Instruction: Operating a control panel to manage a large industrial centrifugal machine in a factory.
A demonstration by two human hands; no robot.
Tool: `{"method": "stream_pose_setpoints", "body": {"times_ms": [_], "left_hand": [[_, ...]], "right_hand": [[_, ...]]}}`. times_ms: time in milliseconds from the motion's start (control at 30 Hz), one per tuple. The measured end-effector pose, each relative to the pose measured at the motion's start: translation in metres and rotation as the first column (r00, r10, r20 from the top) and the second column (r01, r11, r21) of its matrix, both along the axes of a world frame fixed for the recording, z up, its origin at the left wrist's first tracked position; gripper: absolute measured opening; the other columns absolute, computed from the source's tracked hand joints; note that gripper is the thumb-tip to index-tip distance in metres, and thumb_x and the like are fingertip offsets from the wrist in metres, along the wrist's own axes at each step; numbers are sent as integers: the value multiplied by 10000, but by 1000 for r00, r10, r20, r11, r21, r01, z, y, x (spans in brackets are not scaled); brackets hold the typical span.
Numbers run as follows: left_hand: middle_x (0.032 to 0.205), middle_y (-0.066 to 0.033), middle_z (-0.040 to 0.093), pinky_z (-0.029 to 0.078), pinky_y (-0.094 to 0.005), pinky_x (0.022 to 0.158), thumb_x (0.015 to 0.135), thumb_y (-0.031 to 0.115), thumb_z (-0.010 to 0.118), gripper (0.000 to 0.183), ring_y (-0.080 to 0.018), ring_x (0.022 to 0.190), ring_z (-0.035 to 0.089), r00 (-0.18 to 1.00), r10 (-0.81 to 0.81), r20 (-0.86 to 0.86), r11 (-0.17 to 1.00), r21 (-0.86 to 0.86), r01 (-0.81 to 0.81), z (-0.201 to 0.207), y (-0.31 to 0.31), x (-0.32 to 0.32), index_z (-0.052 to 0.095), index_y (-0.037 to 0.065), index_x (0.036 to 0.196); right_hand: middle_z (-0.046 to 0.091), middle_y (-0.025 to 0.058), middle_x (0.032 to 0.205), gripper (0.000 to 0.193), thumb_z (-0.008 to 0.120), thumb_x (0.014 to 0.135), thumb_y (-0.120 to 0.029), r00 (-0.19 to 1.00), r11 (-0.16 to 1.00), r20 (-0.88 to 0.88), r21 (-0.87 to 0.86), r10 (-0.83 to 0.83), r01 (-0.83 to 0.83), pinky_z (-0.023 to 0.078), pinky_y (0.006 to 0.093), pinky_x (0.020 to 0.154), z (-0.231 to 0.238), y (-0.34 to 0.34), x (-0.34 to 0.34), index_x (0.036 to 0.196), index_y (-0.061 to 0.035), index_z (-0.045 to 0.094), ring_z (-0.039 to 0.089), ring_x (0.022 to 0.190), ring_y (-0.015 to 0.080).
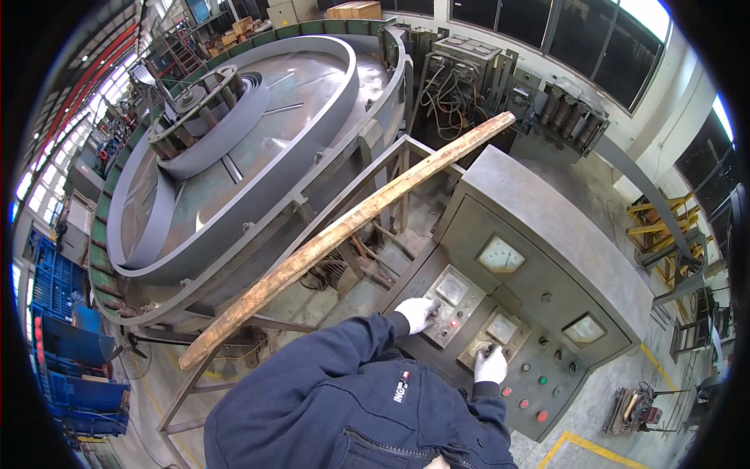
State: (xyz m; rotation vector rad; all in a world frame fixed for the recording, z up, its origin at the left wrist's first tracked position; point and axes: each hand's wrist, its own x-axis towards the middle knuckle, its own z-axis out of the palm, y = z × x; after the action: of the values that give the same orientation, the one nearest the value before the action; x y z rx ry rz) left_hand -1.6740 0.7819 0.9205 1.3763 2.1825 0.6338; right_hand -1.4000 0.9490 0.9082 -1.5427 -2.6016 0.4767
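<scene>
We note grey metal strip [349, 82] coiled at left, then a wooden beam [351, 222]. Our left gloved hand [416, 314] is at the control desk's [547, 215] left plate [441, 334], grip unclear to us; our right hand [491, 366] pinches a dark knob [487, 349] on the right plate [478, 341].

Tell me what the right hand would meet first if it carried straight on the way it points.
The right hand would first meet the dark knob right in front of it, then probably the square meter just beyond; whether it touches the knob is unclear.
</scene>
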Motion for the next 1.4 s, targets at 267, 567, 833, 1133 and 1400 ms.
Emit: {"method": "stream_pose_setpoints", "body": {"times_ms": [267, 567, 833, 1133, 1400], "left_hand": [[1207, -228, 735, 572, -521, 948, 887, 272, 779, 596, -446, 1122, 704, 1000, -2, 2, 1000, -15, 2, -4, 0, -1, 613, 72, 1423], [1200, -217, 736, 570, -512, 955, 896, 255, 765, 579, -437, 1127, 704, 1000, -11, 2, 999, -39, 11, 1, 1, -1, 616, 89, 1431], [1196, -197, 741, 572, -506, 954, 897, 253, 766, 561, -421, 1120, 708, 1000, 6, -9, 1000, 9, -6, -7, -1, 0, 633, 93, 1418], [1143, -235, 749, 579, -537, 908, 916, 282, 755, 499, -447, 1066, 721, 1000, 0, -22, 998, 66, 1, -14, -2, -1, 632, 70, 1350], [1115, -233, 751, 580, -538, 890, 914, 276, 754, 444, -452, 1049, 722, 999, 8, -35, 996, 92, -5, -12, -3, 0, 643, 69, 1291]], "right_hand": [[798, 211, 967, 376, 803, 892, -345, 999, 999, 19, -11, -30, 31, 607, 502, 880, 3, 1, -3, 1091, -36, 724, 781, 931, 398], [795, 215, 952, 396, 815, 883, -362, 999, 999, 9, 17, -35, 35, 605, 508, 876, 0, 2, -1, 1085, -34, 726, 779, 932, 401], [802, 183, 991, 352, 784, 921, -289, 1000, 1000, -2, -14, 21, -21, 607, 493, 865, 6, -3, -2, 1187, -68, 713, 782, 933, 380], [802, 179, 967, 323, 788, 917, -286, 1000, 1000, -19, 4, 19, -19, 608, 493, 858, 6, -2, 0, 1143, -64, 726, 783, 918, 376], [792, 189, 986, 372, 801, 920, -312, 999, 1000, -19, 5, 27, -27, 599, 511, 866, -5, 0, 3, 1182, -72, 691, 772, 937, 391]]}}
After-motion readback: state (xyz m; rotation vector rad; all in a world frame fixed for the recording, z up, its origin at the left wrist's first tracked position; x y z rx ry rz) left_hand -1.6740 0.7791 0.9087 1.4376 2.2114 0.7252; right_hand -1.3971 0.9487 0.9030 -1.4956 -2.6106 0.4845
